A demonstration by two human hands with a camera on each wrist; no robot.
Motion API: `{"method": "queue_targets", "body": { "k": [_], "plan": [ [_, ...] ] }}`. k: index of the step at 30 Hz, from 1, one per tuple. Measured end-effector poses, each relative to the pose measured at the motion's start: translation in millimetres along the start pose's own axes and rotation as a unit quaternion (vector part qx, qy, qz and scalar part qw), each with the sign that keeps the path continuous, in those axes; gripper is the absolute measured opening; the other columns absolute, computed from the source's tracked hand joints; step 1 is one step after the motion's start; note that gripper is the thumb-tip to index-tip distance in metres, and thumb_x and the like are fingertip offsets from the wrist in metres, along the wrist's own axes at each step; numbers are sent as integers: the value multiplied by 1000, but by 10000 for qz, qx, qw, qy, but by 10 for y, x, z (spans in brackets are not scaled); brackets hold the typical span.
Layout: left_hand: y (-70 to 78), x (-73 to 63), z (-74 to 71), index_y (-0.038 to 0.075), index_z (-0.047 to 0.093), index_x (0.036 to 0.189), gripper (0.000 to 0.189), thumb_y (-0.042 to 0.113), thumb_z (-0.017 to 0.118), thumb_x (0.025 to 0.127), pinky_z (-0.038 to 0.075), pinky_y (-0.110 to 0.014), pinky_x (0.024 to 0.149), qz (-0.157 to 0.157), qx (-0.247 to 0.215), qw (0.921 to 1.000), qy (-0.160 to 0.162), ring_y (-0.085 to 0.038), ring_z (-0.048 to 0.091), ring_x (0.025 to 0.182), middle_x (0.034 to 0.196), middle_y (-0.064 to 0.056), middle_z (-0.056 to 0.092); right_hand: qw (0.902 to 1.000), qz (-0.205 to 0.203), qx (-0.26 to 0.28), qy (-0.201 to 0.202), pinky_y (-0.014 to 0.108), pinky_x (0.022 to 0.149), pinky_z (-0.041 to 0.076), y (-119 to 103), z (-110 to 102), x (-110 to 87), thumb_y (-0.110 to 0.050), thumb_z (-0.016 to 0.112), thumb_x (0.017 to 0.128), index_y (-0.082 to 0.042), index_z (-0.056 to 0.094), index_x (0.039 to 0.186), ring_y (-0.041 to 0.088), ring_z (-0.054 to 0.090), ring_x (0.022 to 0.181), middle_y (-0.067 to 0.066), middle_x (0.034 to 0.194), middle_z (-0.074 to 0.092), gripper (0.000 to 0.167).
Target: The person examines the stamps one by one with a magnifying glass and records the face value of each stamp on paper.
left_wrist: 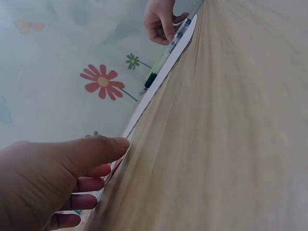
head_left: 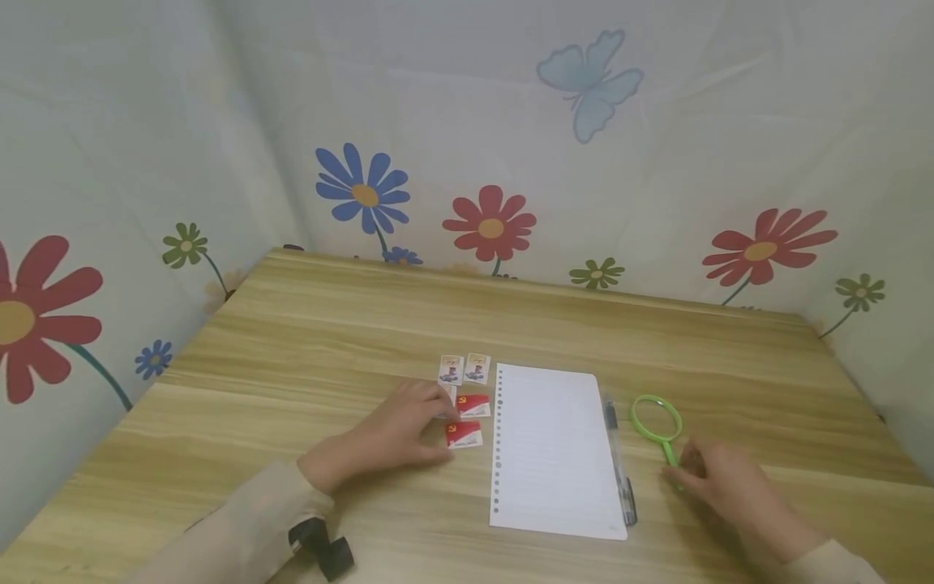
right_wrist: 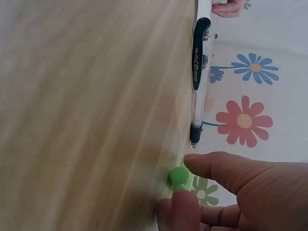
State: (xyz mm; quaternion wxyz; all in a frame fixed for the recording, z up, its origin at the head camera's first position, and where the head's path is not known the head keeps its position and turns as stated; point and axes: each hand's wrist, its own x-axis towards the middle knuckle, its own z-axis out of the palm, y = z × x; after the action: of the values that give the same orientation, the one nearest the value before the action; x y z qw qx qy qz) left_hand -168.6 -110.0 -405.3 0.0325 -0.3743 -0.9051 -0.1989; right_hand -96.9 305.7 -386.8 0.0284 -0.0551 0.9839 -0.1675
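Your hands are well apart. The magnifying glass (head_left: pixel 666 444) lies right of the paper (head_left: pixel 558 450) and pen (head_left: pixel 619 464), its long axis running away from you, lens (head_left: pixel 656 418) at the far end. Your right hand (head_left: pixel 733 484) is much the nearer, thumb and fingers about the handle (head_left: pixel 671 457); I can't tell whether they pinch it. Your left hand (head_left: pixel 397 430), fingers loosely bent, is at the small cards (head_left: pixel 464 435) left of the paper.
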Motion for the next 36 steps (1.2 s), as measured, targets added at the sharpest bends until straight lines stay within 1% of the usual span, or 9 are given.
{"method": "queue_targets", "body": {
  "k": [3,6,11,17,22,26,30,36],
  "plan": [
    [-17,4,29,19,70,103,35,36,80,74,39,-40,100,40,49,10000,61,-17,52,109,105,4,61,10000,68,-20,-61,21,48,36,-8,9,15,-26,72,83,-8,55,77,10,41,56,-2,62,49,25],
    [-19,3,41,19,70,102,34,35,79,74,39,-40,101,14,61,10000,65,-17,52,108,104,5,61,9997,180,59,-159,22,47,38,-19,17,33,-24,70,84,-7,54,78,12,44,56,-1,63,51,24],
    [9,4,19,17,70,102,33,33,80,74,40,-42,100,-5,87,9999,61,-18,53,108,104,3,61,9979,429,345,-351,23,44,41,-46,18,26,-18,66,86,-5,53,81,13,49,48,1,62,51,20],
    [21,-1,6,17,70,102,34,33,80,74,40,-43,101,0,156,9999,52,-19,53,109,105,3,61,9968,495,439,-446,24,42,42,-41,9,12,-14,64,88,-3,54,82,13,51,45,1,60,53,15],
    [20,-5,4,17,70,102,34,35,79,74,40,-42,101,61,212,9997,103,-19,54,110,105,2,61,9964,469,476,-528,23,44,43,-10,-14,4,-12,62,89,-2,56,84,13,53,45,1,59,55,13],
    [26,-6,4,18,70,102,34,35,79,75,41,-43,101,108,202,9996,134,-20,54,110,106,2,61,9957,526,428,-627,23,45,42,9,-62,-8,-12,60,90,-2,56,87,14,53,47,0,58,55,11],
    [33,-5,2,18,70,103,34,36,78,75,40,-43,102,66,178,9998,84,-20,53,112,107,1,61,9958,531,329,-667,23,44,41,-1,-144,-6,-13,58,91,-2,58,89,13,51,49,0,56,55,11],
    [33,-11,-11,17,70,103,34,35,79,75,40,-44,103,-29,150,9999,32,-20,54,112,108,1,62,9987,181,188,-430,22,40,40,-99,-279,43,-9,59,90,-3,57,86,11,49,47,0,60,54,8]
  ]
}}
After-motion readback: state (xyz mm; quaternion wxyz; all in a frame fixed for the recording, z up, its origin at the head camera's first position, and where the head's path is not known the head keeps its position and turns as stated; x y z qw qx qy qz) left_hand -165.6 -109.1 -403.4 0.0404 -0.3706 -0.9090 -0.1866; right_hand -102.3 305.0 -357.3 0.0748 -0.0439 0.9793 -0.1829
